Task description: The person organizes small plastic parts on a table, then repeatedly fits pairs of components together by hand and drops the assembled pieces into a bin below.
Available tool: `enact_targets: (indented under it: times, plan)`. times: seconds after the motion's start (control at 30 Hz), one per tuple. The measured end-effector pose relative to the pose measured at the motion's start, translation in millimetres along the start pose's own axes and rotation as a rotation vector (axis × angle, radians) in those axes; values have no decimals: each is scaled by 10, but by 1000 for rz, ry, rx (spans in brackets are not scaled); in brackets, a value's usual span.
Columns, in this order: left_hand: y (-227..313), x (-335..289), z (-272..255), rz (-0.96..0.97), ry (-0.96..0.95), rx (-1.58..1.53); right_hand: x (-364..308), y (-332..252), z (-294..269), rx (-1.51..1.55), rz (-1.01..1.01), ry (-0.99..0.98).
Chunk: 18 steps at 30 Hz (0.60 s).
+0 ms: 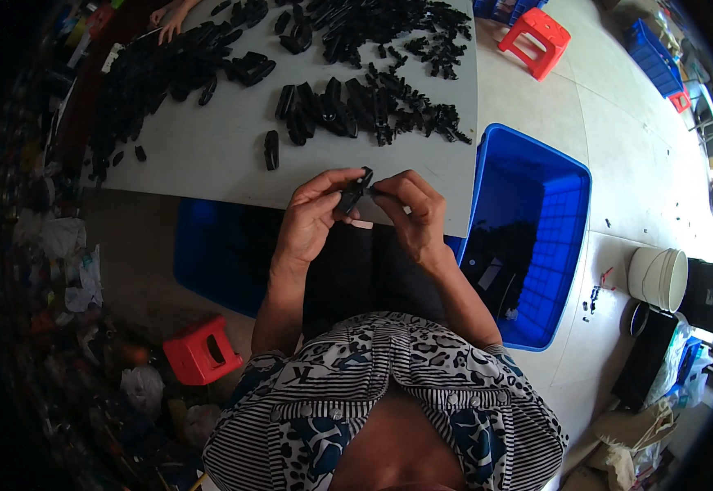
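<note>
In the head view, the black part is up between the two hands, over the near edge of the bench. The left hand pinches it between thumb and fingers, its long side tilted. The right hand has its thumb and fingers drawn close together at the part's right side; whether they grip a small piece there is hidden by the fingers and too small to tell.

For fine work like this, the left pinch would best be firm but low on the body, leaving the worked side free, while the right fingertips press straight rather than twist, since thin plastic may snap or slip. Bracing both wrists near the bench edge should steady things. A dropped bit could fall below, towards the blue bin to the right of the right hand, where it would be hard to find.

Just beyond the left hand lies a single black block; farther out, ahead of both hands, small black pieces sit beside a cluster of larger ones.
</note>
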<state>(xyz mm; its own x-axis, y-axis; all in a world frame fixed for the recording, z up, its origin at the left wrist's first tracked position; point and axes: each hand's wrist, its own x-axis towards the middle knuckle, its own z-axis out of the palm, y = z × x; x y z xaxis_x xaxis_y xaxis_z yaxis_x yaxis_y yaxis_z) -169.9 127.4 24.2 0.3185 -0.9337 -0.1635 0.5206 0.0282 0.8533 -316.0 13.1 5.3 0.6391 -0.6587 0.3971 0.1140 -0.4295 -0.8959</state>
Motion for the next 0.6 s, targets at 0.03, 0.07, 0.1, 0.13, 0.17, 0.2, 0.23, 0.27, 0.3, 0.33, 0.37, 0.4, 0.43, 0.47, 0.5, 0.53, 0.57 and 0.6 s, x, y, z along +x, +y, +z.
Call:
enact_targets:
  times: [0.03, 0.07, 0.1, 0.13, 0.17, 0.2, 0.23, 0.27, 0.3, 0.33, 0.37, 0.4, 0.43, 0.47, 0.5, 0.53, 0.57, 0.6]
  plan:
    - [6, -21, -10, -21, 29, 12, 2, -2, 2, -5, 0, 3]
    - [-8, -10, -9, -43, 50, 21, 7, 12, 0, -43, -54, -8]
    - [-10, -13, -7, -45, 36, 15, 13, 21, 0, -81, -108, -20]
    - [-2, -25, -2, -36, 55, 19, 19, 23, -2, -118, -125, -41]
    - [8, -53, 2, -27, 83, 24, 12, 15, 0, -124, -122, -40]
    - [13, -45, 12, -22, 95, 58, 8, 6, 0, -132, -117, -41]
    - [7, -35, 46, -25, 95, 55, 0, 4, -4, -137, -112, -43]
    - [11, -20, 92, -14, 104, 132, 2, 11, -6, -135, -113, -44]
    - [20, -15, 135, -4, 114, 209, 0, 25, -18, -143, -134, -21]
    - [44, -23, 178, -4, 117, 211, 0, 32, -16, -151, -156, 1]
    - [61, -29, 233, 6, 150, 237, 5, 27, -10, -151, -155, 1]
    - [68, -34, 258, 16, 182, 263, 12, 14, 1, -162, -160, -8]
    - [60, -41, 230, 15, 182, 263, 14, 7, 8, -174, -165, -17]
    - [53, -48, 174, 23, 169, 302, 19, 11, 11, -172, -166, -18]
    - [49, -50, 139, 31, 156, 340, 22, 17, 14, -203, -199, -23]
    - [41, -44, 132, 32, 158, 341, 25, 20, 17, -234, -232, -27]
    - [27, -42, 130, 42, 154, 361, 24, 11, 18, -231, -232, -30]
    - [19, -43, 131, 51, 151, 380, 24, -7, 14, -252, -232, -20]
